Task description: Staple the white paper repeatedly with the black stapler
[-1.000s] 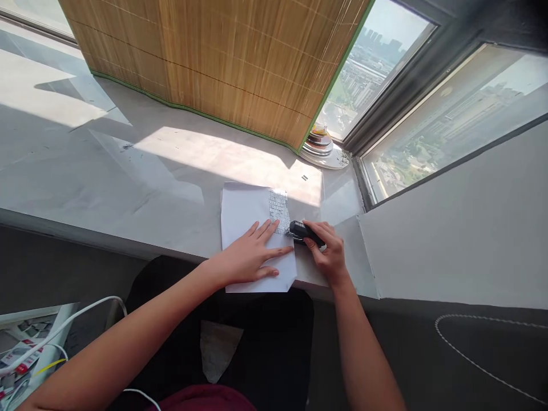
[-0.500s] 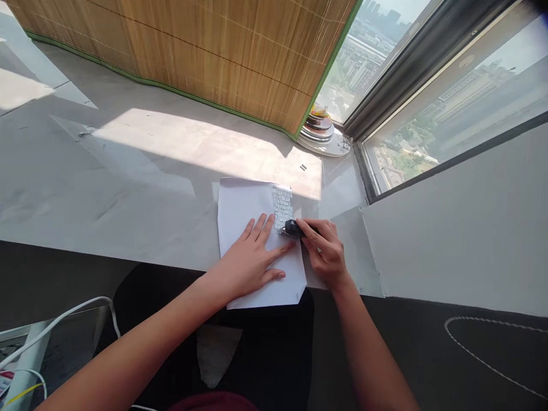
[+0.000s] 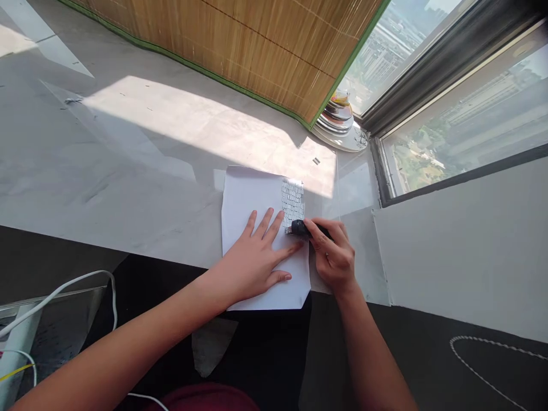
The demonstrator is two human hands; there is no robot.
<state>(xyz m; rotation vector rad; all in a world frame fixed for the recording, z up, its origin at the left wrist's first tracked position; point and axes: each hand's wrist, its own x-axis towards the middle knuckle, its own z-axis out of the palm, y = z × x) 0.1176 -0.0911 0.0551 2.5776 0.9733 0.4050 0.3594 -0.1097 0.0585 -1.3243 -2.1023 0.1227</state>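
A white sheet of paper lies at the front edge of the counter, its near end jutting past the edge. My left hand rests flat on it with fingers spread. Close-set rows of metal staples cover a strip along the paper's right side. Just below those rows, my right hand grips a black stapler over the paper's right edge. Its front end points left, near my left fingertips. The rear of the stapler is hidden by my right fingers.
Two short staple strips lie on the grey counter beyond the paper. At the back stand a bamboo mat with green edging and a stack of plates by the window. White cables hang at lower left.
The view has shifted slightly, so the scene's upper part sits further right. My left hand stays flat on the paper, and my right hand keeps its grip on the stapler at nearly the same spot.
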